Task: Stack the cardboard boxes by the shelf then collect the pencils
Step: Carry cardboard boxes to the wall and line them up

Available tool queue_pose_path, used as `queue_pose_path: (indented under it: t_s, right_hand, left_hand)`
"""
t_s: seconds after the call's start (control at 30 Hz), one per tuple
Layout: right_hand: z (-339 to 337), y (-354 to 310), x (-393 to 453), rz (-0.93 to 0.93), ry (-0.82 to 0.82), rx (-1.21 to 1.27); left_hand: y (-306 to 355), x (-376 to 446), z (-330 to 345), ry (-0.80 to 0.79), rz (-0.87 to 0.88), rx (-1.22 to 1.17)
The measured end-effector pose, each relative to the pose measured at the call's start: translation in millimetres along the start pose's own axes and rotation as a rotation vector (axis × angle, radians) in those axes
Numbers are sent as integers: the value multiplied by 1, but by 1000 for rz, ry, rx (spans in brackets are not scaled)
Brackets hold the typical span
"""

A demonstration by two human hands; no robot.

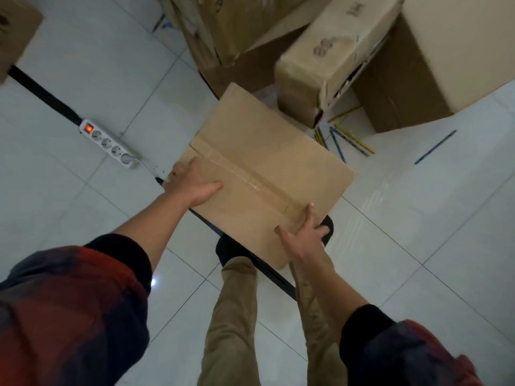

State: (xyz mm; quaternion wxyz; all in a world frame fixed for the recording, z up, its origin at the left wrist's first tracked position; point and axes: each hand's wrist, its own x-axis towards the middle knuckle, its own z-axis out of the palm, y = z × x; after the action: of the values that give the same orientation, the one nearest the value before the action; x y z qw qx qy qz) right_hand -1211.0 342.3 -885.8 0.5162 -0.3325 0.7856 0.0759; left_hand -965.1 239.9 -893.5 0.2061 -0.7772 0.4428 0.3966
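A taped cardboard box (262, 162) is held above the tiled floor between both my hands. My left hand (192, 182) grips its left edge, thumb on top and fingers curled under. My right hand (303, 235) grips its near right corner, fingers spread over the top and side. Several pencils (342, 137), yellow and blue, lie scattered on the floor beyond the box. One more blue pencil (434, 147) lies apart to the right. Other cardboard boxes stand behind: a dented one (326, 57), a large one (434, 59) at right, and an open one (237, 37).
A white power strip (110, 143) with a lit red switch lies on the floor at left, its black cable (44, 93) running back. Another box corner (14, 32) shows at top left. My legs and dark shoes (231, 249) are under the held box.
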Motion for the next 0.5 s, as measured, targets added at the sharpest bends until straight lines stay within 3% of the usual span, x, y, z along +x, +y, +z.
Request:
queue_pose_path:
  t_s: [0.1, 0.2, 0.3, 0.5]
  right_hand:
    - [11, 0, -5, 10, -29, -67]
    - [8, -8, -3, 2, 111, -270]
    - [-8, -25, 3, -104, 230, -386]
    - [-39, -68, 28, -328, 263, -498]
  left_hand:
    - [-3, -10, 15, -97, 42, -105]
    - [1, -30, 43, -78, 62, -155]
    - [6, -53, 71, -63, 43, -117]
    - [8, -76, 104, -53, -89, -278]
